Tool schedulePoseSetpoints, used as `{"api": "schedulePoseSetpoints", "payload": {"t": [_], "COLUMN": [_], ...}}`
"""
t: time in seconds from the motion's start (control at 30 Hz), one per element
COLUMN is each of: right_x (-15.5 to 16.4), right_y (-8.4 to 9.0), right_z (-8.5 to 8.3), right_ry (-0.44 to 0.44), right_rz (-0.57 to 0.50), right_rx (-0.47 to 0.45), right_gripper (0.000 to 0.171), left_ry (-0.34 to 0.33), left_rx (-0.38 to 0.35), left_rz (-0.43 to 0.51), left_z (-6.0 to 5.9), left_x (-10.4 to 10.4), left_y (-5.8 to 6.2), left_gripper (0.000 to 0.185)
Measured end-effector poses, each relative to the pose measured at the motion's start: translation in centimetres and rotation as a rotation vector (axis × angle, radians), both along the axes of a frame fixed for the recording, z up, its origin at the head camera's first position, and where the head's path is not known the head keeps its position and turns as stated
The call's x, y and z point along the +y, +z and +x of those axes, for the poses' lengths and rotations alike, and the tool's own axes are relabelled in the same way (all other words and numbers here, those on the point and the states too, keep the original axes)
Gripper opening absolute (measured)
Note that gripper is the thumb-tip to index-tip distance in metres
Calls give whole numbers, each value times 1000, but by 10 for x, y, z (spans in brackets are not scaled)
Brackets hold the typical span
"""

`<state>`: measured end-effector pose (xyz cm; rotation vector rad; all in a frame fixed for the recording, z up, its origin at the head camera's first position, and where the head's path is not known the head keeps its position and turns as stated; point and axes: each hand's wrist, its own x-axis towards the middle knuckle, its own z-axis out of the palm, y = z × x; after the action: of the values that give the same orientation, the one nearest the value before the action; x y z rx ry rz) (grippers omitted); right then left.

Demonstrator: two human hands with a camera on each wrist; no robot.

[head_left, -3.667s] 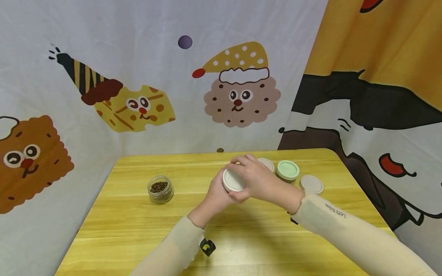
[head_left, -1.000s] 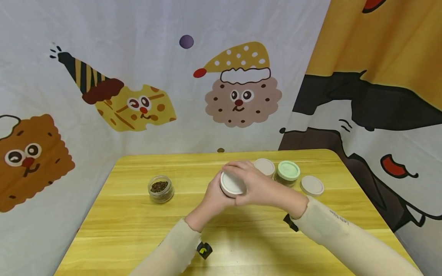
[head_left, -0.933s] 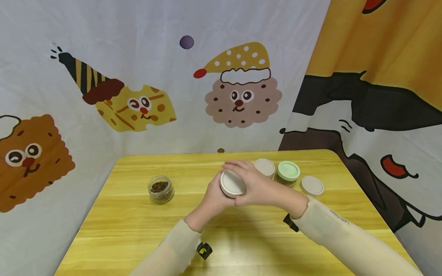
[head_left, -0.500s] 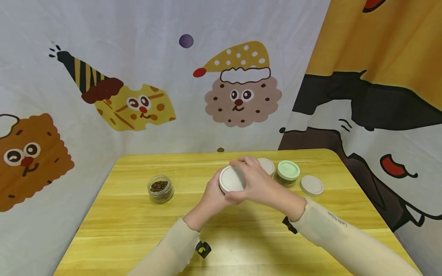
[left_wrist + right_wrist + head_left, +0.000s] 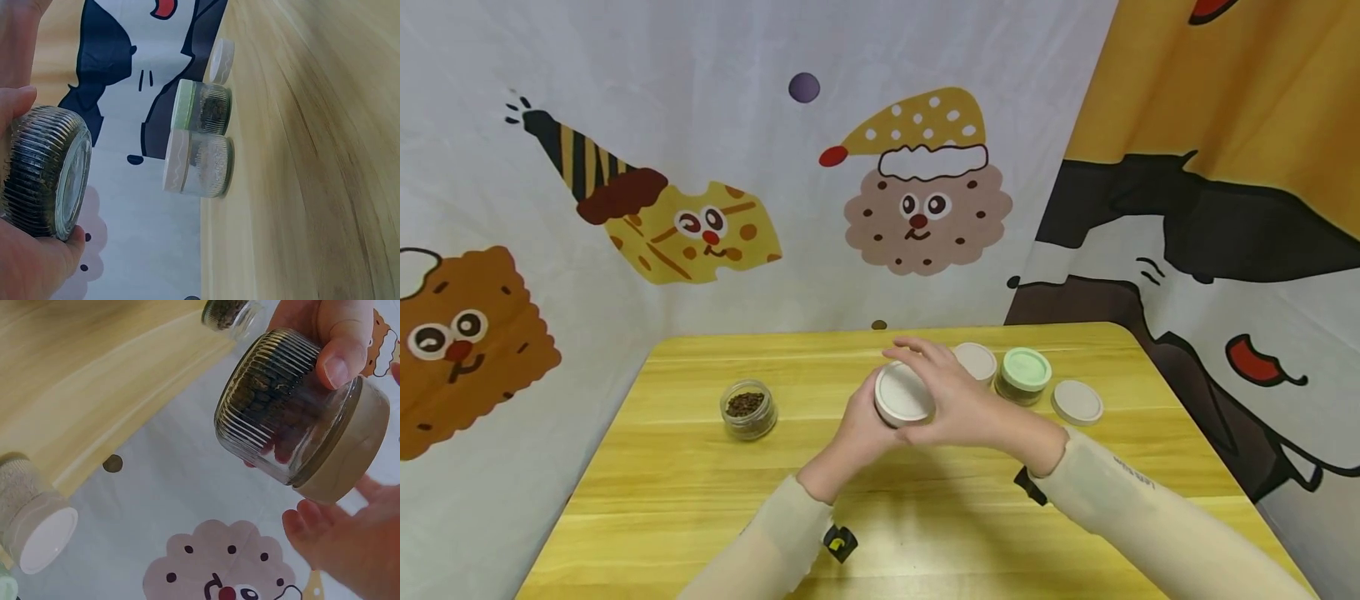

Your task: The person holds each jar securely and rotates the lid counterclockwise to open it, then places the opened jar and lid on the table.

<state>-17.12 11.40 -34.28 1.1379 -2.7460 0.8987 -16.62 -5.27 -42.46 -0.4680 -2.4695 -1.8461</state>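
I see a small ribbed clear glass jar [image 5: 281, 419] of dark contents, capped with a round cream plastic lid [image 5: 902, 393], tilted on its side above the table, lid facing me, at the middle of the head view.

Ribbed clear glass jar [image 5: 281, 412] with matt cream lid [image 5: 902, 393], held above a smooth varnished wood table [image 5: 700, 492].
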Motion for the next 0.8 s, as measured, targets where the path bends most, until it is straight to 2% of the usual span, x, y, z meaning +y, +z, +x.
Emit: {"api": "schedulePoseSetpoints", "payload": {"t": [0.17,0.3,0.37,0.47,0.63,0.7,0.8], "right_x": [-2,-4,-4,-3,-1,-1,-2], "right_y": [-1,-2,-2,-3,-3,-3,-3], "right_z": [3,4,3,2,1,1,2], "right_ry": [-140,-193,-183,-124,-13,-5,-44], "right_rz": [32,69,66,42,21,22,27], "right_rx": [19,7,-1,-7,-19,-17,-4], "right_gripper": [93,91,87,82,86,87,89], "left_ry": [-19,-11,-4,6,1,-1,-1], "left_rx": [6,-1,-3,-9,-25,-24,-13], "left_rz": [14,6,5,21,35,29,23], "left_z": [1,1,1,1,3,3,3], "left_x": [0,1,2,3,2,1,-1], "left_y": [1,1,0,0,-1,-1,1], "left_gripper": [87,87,87,90,90,90,89]}}
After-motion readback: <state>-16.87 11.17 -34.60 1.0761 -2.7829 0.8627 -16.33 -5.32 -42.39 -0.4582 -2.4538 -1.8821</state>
